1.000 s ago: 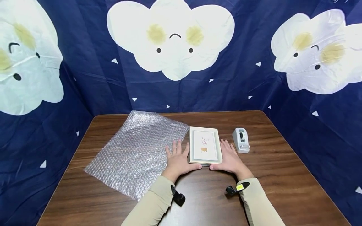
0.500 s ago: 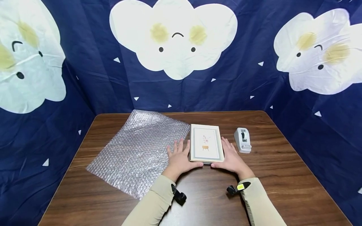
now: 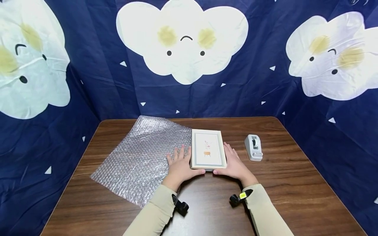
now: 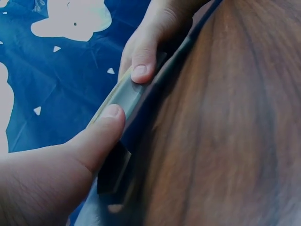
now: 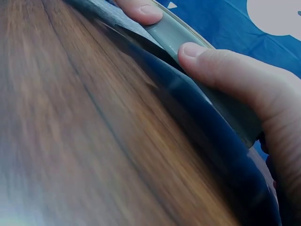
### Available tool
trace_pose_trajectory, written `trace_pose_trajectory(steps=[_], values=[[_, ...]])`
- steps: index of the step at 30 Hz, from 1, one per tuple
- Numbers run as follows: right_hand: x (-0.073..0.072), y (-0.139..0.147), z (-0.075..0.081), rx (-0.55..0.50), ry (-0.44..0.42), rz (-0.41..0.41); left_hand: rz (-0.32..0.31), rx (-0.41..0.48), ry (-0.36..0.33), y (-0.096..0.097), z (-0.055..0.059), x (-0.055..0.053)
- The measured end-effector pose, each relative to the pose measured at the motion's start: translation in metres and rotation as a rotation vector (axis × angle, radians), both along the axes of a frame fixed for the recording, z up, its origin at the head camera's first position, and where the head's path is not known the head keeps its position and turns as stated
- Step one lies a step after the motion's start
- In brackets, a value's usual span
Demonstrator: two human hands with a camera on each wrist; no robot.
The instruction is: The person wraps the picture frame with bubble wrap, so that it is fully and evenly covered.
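A cream-edged picture frame (image 3: 207, 149) with a small floral print lies face up between my two hands. At its front left corner, my left hand (image 3: 179, 168) grips it: the thumb presses the near edge and the index finger runs along the left side, the other fingers spread over the bubble wrap (image 3: 141, 160). My right hand (image 3: 236, 166) mirrors this at the front right corner. In the left wrist view both thumbs lie on the grey-green near side of the picture frame (image 4: 126, 96). Its left side overlaps the wrap's right edge. Whether it touches the table is unclear.
A white tape dispenser (image 3: 253, 148) stands right of the picture frame on the brown wooden table (image 3: 295, 196). The bubble wrap sheet lies flat and slanted on the left. Behind the table hangs a blue cloth (image 3: 189, 101) with white clouds.
Both hands have shifted left with the picture frame, which now reaches over the bubble wrap's right edge. The wrap and the tape dispenser stay put on the table.
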State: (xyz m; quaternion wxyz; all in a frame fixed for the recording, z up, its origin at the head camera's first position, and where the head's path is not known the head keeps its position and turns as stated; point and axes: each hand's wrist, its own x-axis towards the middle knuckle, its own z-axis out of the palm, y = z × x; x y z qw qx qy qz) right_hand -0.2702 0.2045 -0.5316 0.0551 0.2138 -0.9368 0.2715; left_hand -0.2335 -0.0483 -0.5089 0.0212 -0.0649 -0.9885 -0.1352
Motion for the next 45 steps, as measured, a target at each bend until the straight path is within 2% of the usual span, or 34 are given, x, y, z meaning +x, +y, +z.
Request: trace_pose_trajectory(steps=[12, 22, 28, 35, 45], values=[[-0.005, -0.034, 0.004, -0.024, 0.003, 0.041, 0.041, -0.006, -0.006, -0.032, 0.007, 0.001], [-0.010, -0.061, 0.003, -0.020, 0.020, 0.061, 0.057, 0.012, 0.022, -0.060, 0.006, 0.003], [-0.014, -0.076, 0.002, -0.019, 0.017, 0.092, 0.070, 0.021, 0.012, -0.075, 0.007, 0.005], [-0.018, -0.094, 0.001, -0.016, 0.034, 0.131, 0.081, 0.025, -0.001, -0.092, 0.008, 0.010], [-0.022, -0.127, 0.009, 0.011, 0.056, 0.199, 0.102, 0.042, 0.001, -0.123, 0.010, 0.018]])
